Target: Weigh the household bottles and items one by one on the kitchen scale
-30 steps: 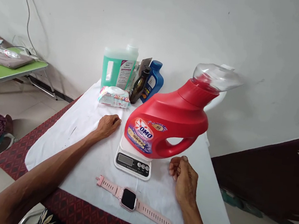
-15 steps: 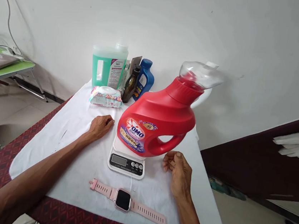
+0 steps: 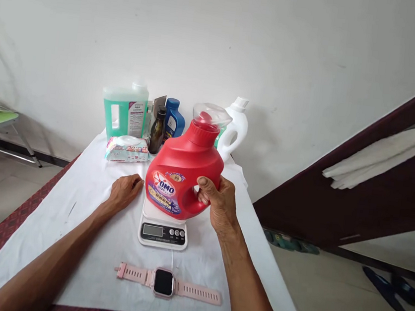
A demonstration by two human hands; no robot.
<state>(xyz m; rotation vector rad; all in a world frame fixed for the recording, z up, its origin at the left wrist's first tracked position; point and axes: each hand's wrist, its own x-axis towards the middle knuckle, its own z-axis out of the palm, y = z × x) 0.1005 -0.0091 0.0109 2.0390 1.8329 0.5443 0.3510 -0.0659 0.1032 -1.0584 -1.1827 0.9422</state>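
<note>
Head view, looking down at a table with a white cloth (image 3: 83,221). Red OMO detergent jug (image 3: 181,170) sat upright on a small white kitchen scale (image 3: 164,225), clear cap on top. Right hand (image 3: 217,201) was wrapped around the jug's handle, thumb over the top of the loop, fingers through it. Left hand (image 3: 124,191) lay loosely curled on the cloth just left of the scale, gripping nothing, not touching the jug.

Pink smartwatch (image 3: 165,283) lay flat at the near edge. Far end held a pack of wet wipes (image 3: 128,147), a green liquid jug (image 3: 124,111), a brown glass bottle (image 3: 157,130), a blue bottle (image 3: 174,119) and a white detergent bottle (image 3: 235,128) right behind the red one.

Tips for handling it well, just a guess: keep the jug centred on the platform, move it straight up or down so the scale doesn't skid, and mind the white bottle close behind. Couldn't read the display.
</note>
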